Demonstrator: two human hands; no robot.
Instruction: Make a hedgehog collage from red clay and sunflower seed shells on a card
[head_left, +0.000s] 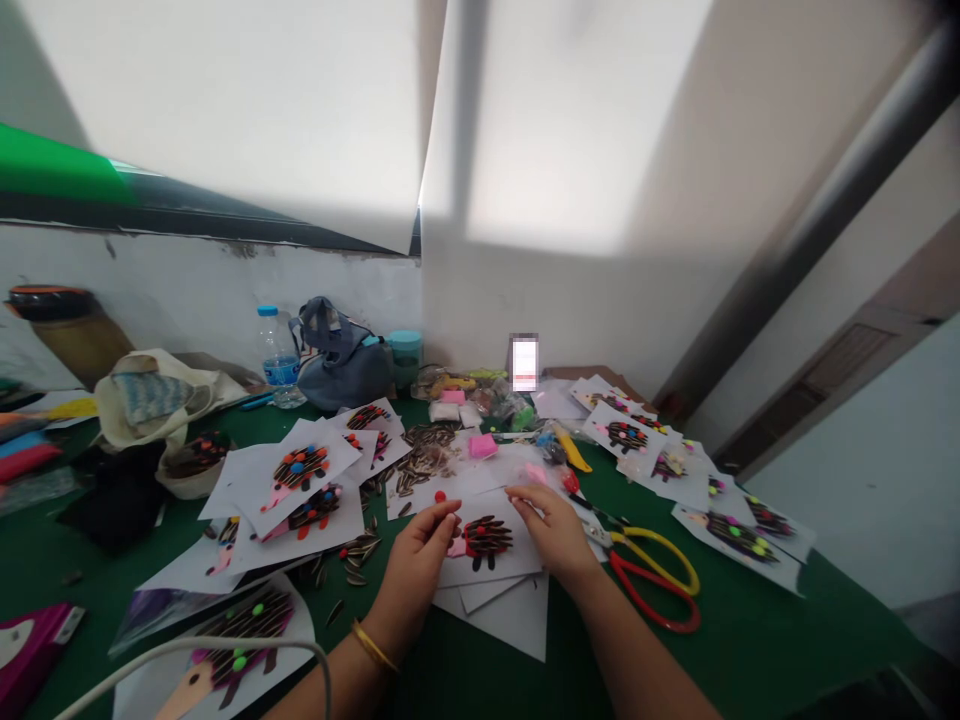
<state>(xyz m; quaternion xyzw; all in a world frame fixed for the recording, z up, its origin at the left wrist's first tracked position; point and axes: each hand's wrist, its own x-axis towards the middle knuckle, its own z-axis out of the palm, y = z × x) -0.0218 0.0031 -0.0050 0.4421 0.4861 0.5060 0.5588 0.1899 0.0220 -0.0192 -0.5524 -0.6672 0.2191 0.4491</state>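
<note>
My left hand point(420, 550), a gold bangle on its wrist, has thumb and forefinger pressed together at the left edge of a hedgehog picture point(489, 540). What they pinch, if anything, I cannot make out. A small red pom-pom point(440, 496) shows just behind those fingertips. The picture is a white sheet with a pink-faced hedgehog whose back is covered in striped seeds. Over its upper right corner, my right hand point(559, 535) is closed in a pinch, its contents too small to tell. More white sheets point(517, 615) lie beneath the picture.
Large scissors point(652, 580) with yellow and red handles lie right of my right hand. Finished-looking hedgehog sheets point(300, 465) are stacked at left, others point(739, 535) at right. Loose sunflower seeds point(427, 455), pink clay point(482, 446), a bottle point(279, 365) and a bag point(345, 365) stand farther back.
</note>
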